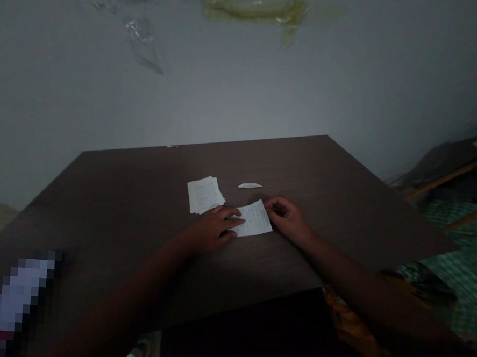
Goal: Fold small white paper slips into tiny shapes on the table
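Note:
A small sheet of paper (256, 220) with lines of writing lies in front of me on the brown table (136, 258). My left hand (215, 228) rests over its left part with the fingers spread and pressing down. At the paper's right edge, my right hand (287, 216) has its fingers curled together, apparently pinching the upper right corner; the fingertips are partly hidden. Just left of and behind the sheet is a loose stack of similar written papers (205, 194), close to my left fingers. A narrow white folded piece of paper (250, 185) lies beyond the sheet.
A pale wall (244, 92) with peeling tape stands behind the table. A blurred-out light object (17, 294) is at the lower left. To the right, past the table edge, is green checked cloth (459, 267) beside wooden bars (457, 175). The room is dim.

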Demonstrator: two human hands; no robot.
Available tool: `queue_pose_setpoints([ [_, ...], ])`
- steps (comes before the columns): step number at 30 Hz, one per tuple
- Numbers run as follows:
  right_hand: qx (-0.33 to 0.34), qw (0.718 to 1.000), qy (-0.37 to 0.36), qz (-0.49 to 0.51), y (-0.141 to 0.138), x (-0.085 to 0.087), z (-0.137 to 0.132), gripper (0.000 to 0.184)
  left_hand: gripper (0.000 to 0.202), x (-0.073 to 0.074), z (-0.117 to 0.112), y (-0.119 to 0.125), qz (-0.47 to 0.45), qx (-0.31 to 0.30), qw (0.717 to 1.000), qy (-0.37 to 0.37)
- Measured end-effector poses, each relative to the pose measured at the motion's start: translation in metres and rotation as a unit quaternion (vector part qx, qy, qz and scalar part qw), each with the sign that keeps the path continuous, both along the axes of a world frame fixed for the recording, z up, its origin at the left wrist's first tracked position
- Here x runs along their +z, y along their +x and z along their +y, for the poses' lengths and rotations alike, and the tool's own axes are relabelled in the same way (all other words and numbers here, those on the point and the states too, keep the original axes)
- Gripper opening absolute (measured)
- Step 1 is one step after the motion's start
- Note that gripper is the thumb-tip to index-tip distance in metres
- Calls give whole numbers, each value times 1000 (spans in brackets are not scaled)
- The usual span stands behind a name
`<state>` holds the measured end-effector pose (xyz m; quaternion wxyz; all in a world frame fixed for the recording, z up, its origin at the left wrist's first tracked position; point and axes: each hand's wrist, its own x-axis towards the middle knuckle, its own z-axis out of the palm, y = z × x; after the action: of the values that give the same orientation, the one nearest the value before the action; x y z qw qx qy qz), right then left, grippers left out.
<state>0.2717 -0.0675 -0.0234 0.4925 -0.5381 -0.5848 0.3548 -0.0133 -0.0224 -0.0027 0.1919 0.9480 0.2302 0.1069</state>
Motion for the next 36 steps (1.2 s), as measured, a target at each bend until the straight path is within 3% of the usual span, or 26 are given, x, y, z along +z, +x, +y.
queue_pose_setpoints([
  [10, 41, 998, 23, 30, -1, 4, -5, 23, 40, 1, -2, -3, -9, 20, 999, -31],
  [15, 95, 993, 67, -32, 3, 9, -12, 14, 36, -8, -4, -4, -33, 50, 997, -43],
  [19, 163, 969, 144, -115, 7, 7, -12, 23, 38, -13, -5, -4, -50, 48, 997, -39],
  [25, 222, 909, 306, -176, 13, -6, -1, 38, 32, -14, -8, -3, -71, 40, 996, -25],
  [29, 218, 895, 329, -209, 14, -8, 1, 37, 32, -14, -12, 0, -87, 81, 992, 30],
  [36, 231, 887, 334, -219, 9, -2, 8, 16, 34, -11, -17, 4, -73, 111, 991, 30],
])
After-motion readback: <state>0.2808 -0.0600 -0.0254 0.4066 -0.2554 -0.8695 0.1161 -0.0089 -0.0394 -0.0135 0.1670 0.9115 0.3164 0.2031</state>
